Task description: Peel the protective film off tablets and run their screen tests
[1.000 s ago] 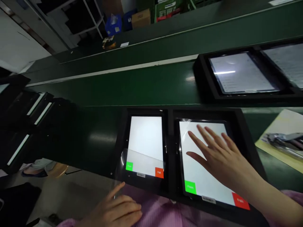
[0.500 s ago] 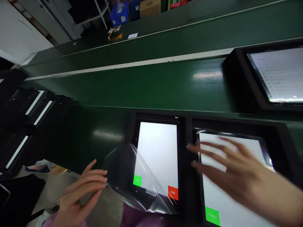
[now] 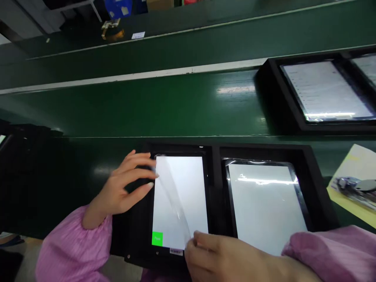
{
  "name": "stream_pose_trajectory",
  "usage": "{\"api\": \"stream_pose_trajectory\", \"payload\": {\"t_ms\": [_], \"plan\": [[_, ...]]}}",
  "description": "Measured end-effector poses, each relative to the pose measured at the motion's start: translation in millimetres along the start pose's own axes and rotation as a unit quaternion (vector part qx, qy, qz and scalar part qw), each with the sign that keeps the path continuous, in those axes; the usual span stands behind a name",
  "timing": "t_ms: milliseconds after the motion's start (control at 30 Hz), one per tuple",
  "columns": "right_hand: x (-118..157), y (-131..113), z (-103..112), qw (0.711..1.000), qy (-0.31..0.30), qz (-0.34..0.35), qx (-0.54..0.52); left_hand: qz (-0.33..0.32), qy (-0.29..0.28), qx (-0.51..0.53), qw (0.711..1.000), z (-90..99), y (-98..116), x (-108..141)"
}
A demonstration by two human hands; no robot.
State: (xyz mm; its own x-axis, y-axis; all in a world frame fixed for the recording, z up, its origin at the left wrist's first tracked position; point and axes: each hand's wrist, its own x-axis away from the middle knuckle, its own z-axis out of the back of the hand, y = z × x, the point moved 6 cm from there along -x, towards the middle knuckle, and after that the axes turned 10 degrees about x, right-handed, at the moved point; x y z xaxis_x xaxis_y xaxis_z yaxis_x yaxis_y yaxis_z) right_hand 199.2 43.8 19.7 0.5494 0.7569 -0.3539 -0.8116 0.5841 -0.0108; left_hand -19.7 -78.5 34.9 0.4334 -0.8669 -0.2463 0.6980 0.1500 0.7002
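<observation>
A tablet with a lit white screen and a green "Pass" button lies in the left recess of a black tray. Over its screen bends a clear protective film, partly raised. My right hand pinches the film near its lower right corner, at the tablet's bottom right. At the tablet's upper left edge, my left hand has its fingers stretched out and apart by the film's top corner; whether they touch it I cannot tell. A second lit tablet lies in the right recess.
Another black tray with two lit tablets stands at the back right. On the right, yellow paper bears small metal items. Dark devices sit at the far left. A white strip runs along the green bench.
My right hand has moved from over the right tablet to the film's lower corner. My left hand has risen to the left tablet's upper edge. The film has shifted onto the screen.
</observation>
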Motion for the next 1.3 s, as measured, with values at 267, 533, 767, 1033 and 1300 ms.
{"api": "stream_pose_trajectory", "payload": {"t_ms": [267,533,767,1033,1300], "plan": [[11,141,-6,0.917,0.097,-0.312,-0.23,0.074,0.1,-0.164,0.979,-24.0,-61,-21],[45,237,53,0.746,0.314,-0.524,-0.266,0.085,0.122,-0.12,0.982,-19.3,-70,-15],[46,226,65,0.759,0.308,-0.531,-0.218,0.121,0.091,-0.038,0.988,-21.1,-88,-6],[43,221,63,0.761,0.294,-0.537,-0.213,0.136,0.087,-0.01,0.987,-24.5,-91,-9],[44,210,60,0.775,0.273,-0.528,-0.215,0.123,0.112,-0.01,0.986,-24.2,-91,-10]]}}
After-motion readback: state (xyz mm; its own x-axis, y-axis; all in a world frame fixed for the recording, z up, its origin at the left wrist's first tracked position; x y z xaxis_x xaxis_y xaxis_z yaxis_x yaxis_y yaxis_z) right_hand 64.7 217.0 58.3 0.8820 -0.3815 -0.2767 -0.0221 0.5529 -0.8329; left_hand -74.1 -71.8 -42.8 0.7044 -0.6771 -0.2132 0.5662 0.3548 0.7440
